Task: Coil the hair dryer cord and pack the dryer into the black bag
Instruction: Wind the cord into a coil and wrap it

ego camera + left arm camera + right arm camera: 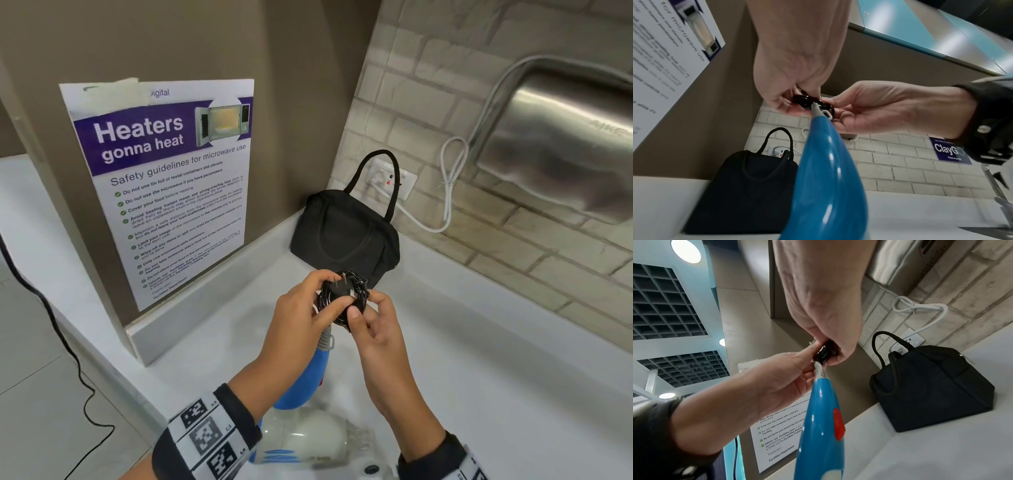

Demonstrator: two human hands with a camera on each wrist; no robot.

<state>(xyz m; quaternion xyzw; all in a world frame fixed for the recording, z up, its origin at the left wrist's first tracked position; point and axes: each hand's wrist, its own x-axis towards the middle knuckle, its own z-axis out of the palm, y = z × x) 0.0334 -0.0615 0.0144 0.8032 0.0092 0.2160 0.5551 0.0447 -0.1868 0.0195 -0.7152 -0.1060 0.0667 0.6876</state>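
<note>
Both hands meet above the counter (pixel 479 359) and share one load. The left hand (pixel 301 308) has its fingers curled round the left side of the coiled cord (pixel 346 298), with the thumb laid across the top of the coil. The right hand (pixel 373 322) pinches the coil's right side between thumb and fingers. The cord is black and wound into a small, tight bundle; the plug (pixel 337 286) sits on top of it with its prongs visible.

The hair dryer (pixel 308 380) hangs beneath the coil. Its blue handle points up to the hands through a grey strain relief, a red switch shows on the handle in the right wrist view, and the white body lies low, near the wrists.

The black bag (pixel 346 236) stands on the counter beyond the hands, in the corner, with one handle loop upright against the brick wall. Whether its top is open cannot be determined.

A wall socket (pixel 394 180) sits behind the bag with a white cable (pixel 448 192) plugged in. A microwave safety poster (pixel 164 185) hangs on the left wall panel. A steel hand dryer (pixel 561 144) is mounted at the right.
</note>
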